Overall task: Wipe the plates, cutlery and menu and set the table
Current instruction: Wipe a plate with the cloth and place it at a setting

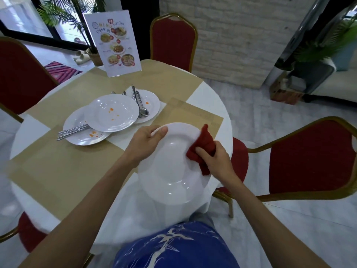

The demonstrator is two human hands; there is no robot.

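Your left hand (146,144) grips the far rim of a white plate (173,171), thumb on top. Your right hand (214,161) clutches a bunched red cloth (204,146), pressed to the plate's right rim. The plate is held up over the near edge of the tabletop (204,91). Further left, three stained plates (114,113) overlap on the tabletop. Spoons (140,103) lie across the far one, more cutlery (73,130) on the near-left one. The menu (114,43) stands upright at the far edge. Red chairs (309,157) ring the table.
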